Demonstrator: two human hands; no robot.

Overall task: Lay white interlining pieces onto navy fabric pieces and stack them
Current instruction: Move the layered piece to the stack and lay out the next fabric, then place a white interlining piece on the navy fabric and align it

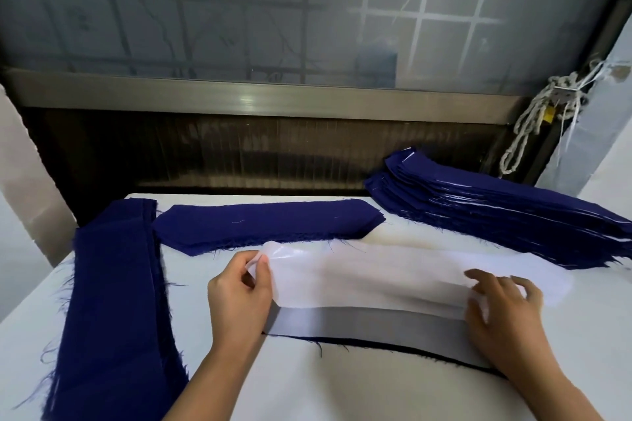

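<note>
The step in hand is the laying-on itself. The left hand [239, 290] is pinching the left end of a white interlining piece [369, 270] between thumb and fingertips, a tight grip with the other fingers curled in. The right hand [502, 304] is working the opposite end, fingers spread and lightly bent on top, with the sheet seeming to pass over the thumb (so the grip there looks loose). The sheet is hanging just above the worktop [342, 393], its far part raised. Along its near side a grey band is showing, and below that only the thin frayed edge of a navy piece [410, 351] is peeking out.

Behind, a low pile of navy pieces [266, 222] is waiting. A taller stack [496, 212] at the right is showing white edges between its layers. Folded navy cloth [116, 301] is lying at the left.

Judging from this, the next move is calling for lowering the sheet flat, squaring its edges to the navy outline and smoothing it, before the pair is moved to the stack.
</note>
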